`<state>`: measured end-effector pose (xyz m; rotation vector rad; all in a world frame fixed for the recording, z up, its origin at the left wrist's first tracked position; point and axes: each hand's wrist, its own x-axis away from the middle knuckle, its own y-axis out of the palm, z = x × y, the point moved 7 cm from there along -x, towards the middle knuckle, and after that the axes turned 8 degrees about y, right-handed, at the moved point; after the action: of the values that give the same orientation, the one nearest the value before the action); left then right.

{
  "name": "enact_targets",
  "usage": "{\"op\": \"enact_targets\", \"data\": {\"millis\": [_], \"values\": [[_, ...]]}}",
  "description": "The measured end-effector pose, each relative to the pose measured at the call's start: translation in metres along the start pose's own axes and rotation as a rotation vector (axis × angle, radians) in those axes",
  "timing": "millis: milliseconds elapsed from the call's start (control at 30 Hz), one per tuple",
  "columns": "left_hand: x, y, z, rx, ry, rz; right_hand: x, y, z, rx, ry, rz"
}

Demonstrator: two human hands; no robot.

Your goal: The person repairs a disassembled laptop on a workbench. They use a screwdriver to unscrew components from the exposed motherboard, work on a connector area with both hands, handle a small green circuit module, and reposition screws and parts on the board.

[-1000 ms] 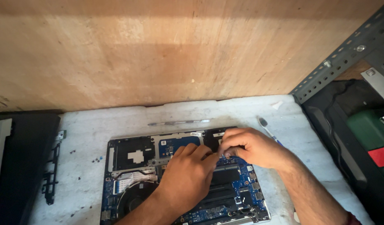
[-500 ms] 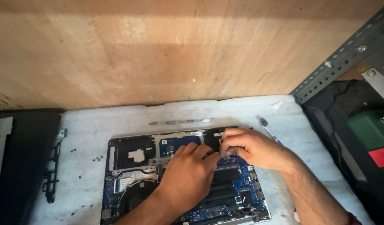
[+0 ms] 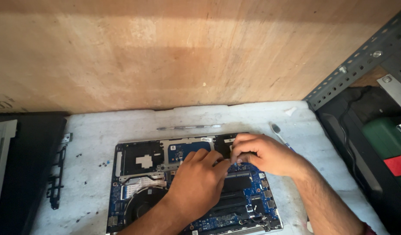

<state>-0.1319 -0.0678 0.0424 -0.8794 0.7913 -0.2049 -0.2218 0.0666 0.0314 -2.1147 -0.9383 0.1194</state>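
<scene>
A pale grey counter (image 3: 122, 122) carries an opened laptop (image 3: 141, 163), its blue circuit board exposed beneath the left hand (image 3: 198, 185) and right hand (image 3: 261, 154). Beyond the hands lies a thin metal pry tool (image 3: 189, 127). A toothbrush (image 3: 278, 132) lies just right of the right hand. Small screws (image 3: 104, 163) and a black bracket (image 3: 57, 174) lie well left of the left hand.

the right hand (image 3: 263, 153) sits slightly lower on the opened laptop (image 3: 144, 161) than before, its fingertips now meeting the left hand (image 3: 198, 182).
</scene>
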Motion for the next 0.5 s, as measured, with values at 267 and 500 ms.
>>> {"op": "enact_targets", "data": {"millis": [267, 500], "values": [[0.0, -0.0017, 0.0015, -0.01, 0.015, 0.039, 0.0003, 0.0005, 0.0006, 0.033, 0.024, 0.002], [-0.0004, -0.0009, 0.0014, -0.01, 0.016, 0.029, 0.0002, -0.0003, 0.0014, -0.015, -0.008, -0.019]]}}
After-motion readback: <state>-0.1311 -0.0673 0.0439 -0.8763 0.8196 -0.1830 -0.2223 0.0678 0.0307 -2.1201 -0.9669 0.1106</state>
